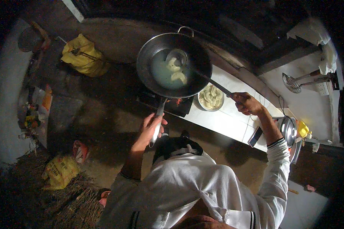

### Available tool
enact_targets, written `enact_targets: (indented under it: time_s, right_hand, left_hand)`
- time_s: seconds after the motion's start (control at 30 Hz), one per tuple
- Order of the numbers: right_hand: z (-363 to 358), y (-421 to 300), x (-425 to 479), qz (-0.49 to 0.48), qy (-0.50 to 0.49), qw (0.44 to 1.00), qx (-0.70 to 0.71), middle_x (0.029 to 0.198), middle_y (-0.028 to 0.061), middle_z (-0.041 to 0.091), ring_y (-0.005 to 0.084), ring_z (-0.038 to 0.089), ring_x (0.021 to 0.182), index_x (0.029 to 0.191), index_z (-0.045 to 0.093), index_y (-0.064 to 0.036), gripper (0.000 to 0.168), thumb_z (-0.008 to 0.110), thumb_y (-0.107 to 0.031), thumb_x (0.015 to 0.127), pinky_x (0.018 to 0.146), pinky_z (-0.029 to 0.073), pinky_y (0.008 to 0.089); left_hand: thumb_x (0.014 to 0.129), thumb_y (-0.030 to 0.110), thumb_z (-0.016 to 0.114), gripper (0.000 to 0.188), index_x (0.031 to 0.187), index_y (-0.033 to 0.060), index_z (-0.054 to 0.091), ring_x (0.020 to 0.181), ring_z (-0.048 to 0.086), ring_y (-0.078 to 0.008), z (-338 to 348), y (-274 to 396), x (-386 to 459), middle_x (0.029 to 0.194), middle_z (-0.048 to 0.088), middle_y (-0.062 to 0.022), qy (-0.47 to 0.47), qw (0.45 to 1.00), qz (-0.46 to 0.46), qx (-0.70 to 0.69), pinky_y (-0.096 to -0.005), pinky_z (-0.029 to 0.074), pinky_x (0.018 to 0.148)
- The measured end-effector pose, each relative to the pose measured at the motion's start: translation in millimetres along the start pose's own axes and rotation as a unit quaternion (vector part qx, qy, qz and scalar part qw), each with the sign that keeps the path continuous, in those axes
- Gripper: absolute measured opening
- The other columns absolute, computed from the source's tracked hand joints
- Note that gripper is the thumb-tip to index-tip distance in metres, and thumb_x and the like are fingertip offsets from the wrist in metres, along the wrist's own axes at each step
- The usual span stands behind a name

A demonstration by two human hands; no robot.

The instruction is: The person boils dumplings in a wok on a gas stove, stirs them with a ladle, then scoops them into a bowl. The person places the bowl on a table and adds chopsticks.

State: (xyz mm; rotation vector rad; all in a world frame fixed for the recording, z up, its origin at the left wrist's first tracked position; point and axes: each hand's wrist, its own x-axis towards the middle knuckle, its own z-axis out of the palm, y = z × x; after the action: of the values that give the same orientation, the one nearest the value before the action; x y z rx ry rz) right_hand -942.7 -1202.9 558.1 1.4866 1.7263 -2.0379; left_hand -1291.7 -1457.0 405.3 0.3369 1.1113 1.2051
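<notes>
A dark wok (149, 71) with cloudy liquid and a few pale dumplings (178, 77) is above a dark cooktop (183, 107) on the tiled counter. My left hand (154, 127) is closed round the wok's long handle (157, 130). In my right hand (246, 103) is the dark handle of a ladle (222, 88), whose round bowl dips into the liquid beside a dumpling. Just right of the wok, a bowl (201, 105) full of pale dumplings stands on the white tiles.
A phone (255, 136) lies at the counter's front edge, near a shiny metal lid (289, 132). Metal kitchen utensils (292, 83) hang on the right wall. Yellow bags (84, 55) and a heap of brushwood (71, 200) are at the left.
</notes>
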Motion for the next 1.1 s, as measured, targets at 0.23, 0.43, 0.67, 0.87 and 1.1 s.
enact_targets:
  time_s: [0.23,0.43,0.67,0.87,1.1]
  right_hand:
    - [22.5,0.5,5.1,0.005,-0.059,0.998,0.029,0.058,-0.0066,0.036,0.0027,0.032,0.042,0.100,0.054,-0.009,0.024,0.046,-0.032,0.100,0.032,0.025,0.0195]
    - [68.3,-23.5,-16.7,-0.022,0.017,0.993,-0.116,0.051,-0.0028,0.041,0.0057,0.037,0.036,0.116,0.057,-0.001,0.036,0.045,-0.032,0.100,0.031,0.029,0.0232]
    - [94.4,-35.2,-42.7,-0.001,0.037,0.991,-0.125,0.052,-0.0009,0.045,0.0071,0.041,0.036,0.129,0.050,0.001,0.039,0.046,-0.024,0.100,0.032,0.035,0.0244]
    - [110.6,-42.3,-60.3,-0.012,0.052,0.981,-0.186,0.055,0.0004,0.047,0.0085,0.045,0.038,0.127,0.051,0.001,0.036,0.045,-0.023,0.100,0.033,0.038,0.0250]
    - [112.0,-28.9,-62.9,-0.050,0.059,0.972,-0.222,0.054,0.0008,0.047,0.0092,0.044,0.037,0.125,0.051,0.003,0.036,0.045,-0.023,0.101,0.033,0.038,0.0260]
  left_hand:
    - [0.095,0.033,0.057,0.038,0.124,0.0080,0.055,0.059,0.056,-0.0102,1.7,0.4,-0.4,0.091,0.063,-0.0073,0.004,1.000,0.013,0.027,-0.0248,0.043,0.044]
    - [0.093,0.036,0.060,0.036,0.117,0.0098,0.056,0.062,0.056,-0.0093,0.0,0.2,-1.7,0.092,0.065,-0.0053,-0.010,1.000,0.019,0.021,-0.0235,0.044,0.046]
    - [0.092,0.037,0.062,0.038,0.116,0.0086,0.055,0.059,0.055,-0.0088,1.0,0.5,0.5,0.090,0.064,-0.0055,0.012,1.000,-0.001,0.021,-0.0234,0.044,0.045]
    - [0.092,0.036,0.061,0.036,0.115,0.0088,0.055,0.059,0.055,-0.0081,1.1,-1.2,-1.4,0.089,0.064,-0.0057,0.013,1.000,0.005,0.017,-0.0228,0.043,0.045]
    - [0.092,0.035,0.061,0.037,0.118,0.0082,0.055,0.059,0.055,-0.0083,1.0,-1.7,0.1,0.089,0.063,-0.0060,0.006,1.000,0.013,0.019,-0.0229,0.043,0.045]
